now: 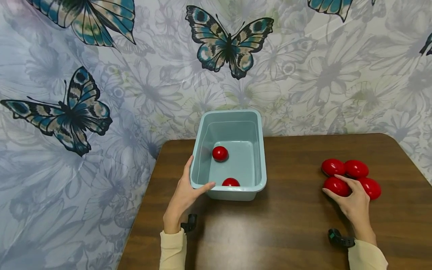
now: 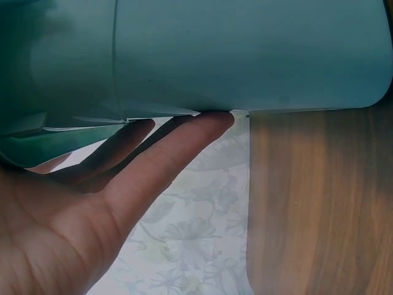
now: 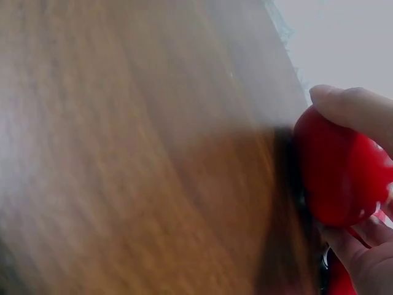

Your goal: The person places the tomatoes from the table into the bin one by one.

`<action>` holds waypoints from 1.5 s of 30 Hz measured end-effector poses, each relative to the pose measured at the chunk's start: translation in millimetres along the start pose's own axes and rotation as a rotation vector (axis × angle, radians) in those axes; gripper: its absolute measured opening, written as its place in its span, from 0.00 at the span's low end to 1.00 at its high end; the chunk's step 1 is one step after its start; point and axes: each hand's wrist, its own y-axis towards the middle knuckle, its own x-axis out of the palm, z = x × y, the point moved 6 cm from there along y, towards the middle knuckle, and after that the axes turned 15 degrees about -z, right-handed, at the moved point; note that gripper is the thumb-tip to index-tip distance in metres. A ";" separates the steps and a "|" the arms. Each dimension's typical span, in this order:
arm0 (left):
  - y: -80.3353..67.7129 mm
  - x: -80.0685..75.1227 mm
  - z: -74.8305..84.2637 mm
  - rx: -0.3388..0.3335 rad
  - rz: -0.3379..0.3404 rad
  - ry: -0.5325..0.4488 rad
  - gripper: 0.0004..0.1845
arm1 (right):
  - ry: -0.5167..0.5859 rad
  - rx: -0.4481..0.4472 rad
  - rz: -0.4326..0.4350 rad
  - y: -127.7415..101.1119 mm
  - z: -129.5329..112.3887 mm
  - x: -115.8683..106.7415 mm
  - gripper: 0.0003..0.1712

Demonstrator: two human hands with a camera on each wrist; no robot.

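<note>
A pale blue plastic tub (image 1: 260, 157) stands at the back middle of the brown table (image 1: 287, 225). Two red eggs lie inside it, one (image 1: 220, 153) in the middle and one (image 1: 231, 182) by the near wall. My left hand (image 1: 189, 187) grips the tub's near left corner, thumb over the rim. From the left wrist view the tub's wall (image 2: 245, 55) fills the top, with my fingers (image 2: 178, 147) under its edge. At the right lies a cluster of several red eggs (image 1: 356, 168). My right hand (image 1: 349, 195) grips the nearest red egg (image 1: 335, 186) (image 3: 338, 175).
A butterfly-patterned cloth (image 1: 101, 93) hangs behind and to the left of the table. The table's left edge runs close to my left arm, and its rounded right corner (image 1: 401, 144) is just beyond the eggs.
</note>
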 end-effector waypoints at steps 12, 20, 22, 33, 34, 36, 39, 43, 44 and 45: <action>0.1 -1.2 0.5 -0.003 0.013 -0.008 0.60 | 0.010 0.008 0.038 2.8 -5.6 -6.7 0.32; 1.3 -2.0 4.2 0.004 0.006 -0.011 0.61 | 0.122 0.119 0.037 -3.3 -8.0 -31.1 0.34; -0.4 -4.1 4.9 -0.013 0.020 -0.003 0.61 | 0.179 0.125 0.056 0.2 -12.9 -41.8 0.34; -3.7 -9.3 2.4 -0.011 0.015 -0.013 0.61 | 0.387 0.122 0.133 26.1 -58.0 -65.4 0.33; -4.2 -9.2 2.0 -0.010 0.014 -0.014 0.61 | 0.428 0.111 0.123 29.1 -66.5 -62.0 0.33; -5.4 -8.5 1.0 -0.013 0.014 -0.013 0.61 | 0.485 0.070 0.105 35.6 -88.8 -52.5 0.33; -5.9 -5.9 -1.1 -0.014 0.012 -0.016 0.60 | 0.563 -0.061 0.075 48.5 -132.8 -34.3 0.33; -3.5 -2.0 -3.4 0.002 0.006 -0.027 0.60 | 0.588 -0.309 0.008 64.8 -203.2 -8.2 0.32; -3.0 -1.2 -4.0 0.001 0.006 -0.027 0.61 | 0.584 -0.359 -0.016 68.2 -220.2 -1.2 0.32; -2.7 -0.2 -4.9 -0.002 0.007 -0.028 0.61 | 0.579 -0.401 -0.044 71.7 -235.8 6.2 0.31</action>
